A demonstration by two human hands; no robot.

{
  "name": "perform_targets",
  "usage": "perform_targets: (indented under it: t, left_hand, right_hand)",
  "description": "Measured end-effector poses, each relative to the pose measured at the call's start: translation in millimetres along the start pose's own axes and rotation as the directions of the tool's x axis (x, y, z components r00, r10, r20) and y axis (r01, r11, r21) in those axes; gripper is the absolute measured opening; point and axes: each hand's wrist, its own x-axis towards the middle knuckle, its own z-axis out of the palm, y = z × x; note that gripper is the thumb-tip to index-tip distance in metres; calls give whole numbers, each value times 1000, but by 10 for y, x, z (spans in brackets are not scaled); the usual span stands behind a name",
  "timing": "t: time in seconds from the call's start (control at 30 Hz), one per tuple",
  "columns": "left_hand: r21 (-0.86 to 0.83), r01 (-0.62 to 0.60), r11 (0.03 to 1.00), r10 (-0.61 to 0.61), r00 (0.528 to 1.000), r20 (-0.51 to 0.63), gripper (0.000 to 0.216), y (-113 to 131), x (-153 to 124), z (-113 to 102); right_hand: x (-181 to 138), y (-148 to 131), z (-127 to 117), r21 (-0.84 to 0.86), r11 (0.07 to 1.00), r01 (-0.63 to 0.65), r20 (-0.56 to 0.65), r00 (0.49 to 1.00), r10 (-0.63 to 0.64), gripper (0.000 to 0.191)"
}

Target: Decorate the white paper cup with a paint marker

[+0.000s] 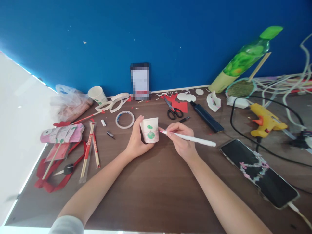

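Note:
A white paper cup point(150, 130) with a green plant print and faint pink marks is upright near the middle of the table. My left hand point(137, 139) is wrapped round its left side. In my right hand point(181, 139) is a white marker pen point(198, 140), its pink tip pointing at the cup's right side. Whether the tip touches the cup I cannot tell. A small white pen cap point(103, 123) lies left of the tape roll point(124, 119).
Scissors point(172, 109), red paper point(179, 105) and a dark blue case point(207, 117) lie behind my right hand. Rightward are a yellow glue gun point(266, 120), cables and a phone point(258, 175). Wrapped chopsticks point(87, 151), a key point(65, 170) and another cup point(97, 94) are leftward. A propped phone point(140, 81) leans on the blue wall.

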Motion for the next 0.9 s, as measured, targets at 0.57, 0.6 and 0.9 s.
perform_targets:
  t: [0.57,0.6,0.9]
  left_hand:
    - [-4,-20,1000,20,998,-53,89,7,-11,42]
    - [-4,-26,1000,25,998,-52,89,6,-10,44]
    - [-17,-45,999,44,996,-72,86,10,-10,51]
  right_hand:
    - [-46,-183,145,-368,929,24,-22,999,-34,15]
    - [-46,-176,143,-378,925,26,-22,999,-37,14]
    - [-44,-156,145,-422,906,33,-41,998,-56,14]
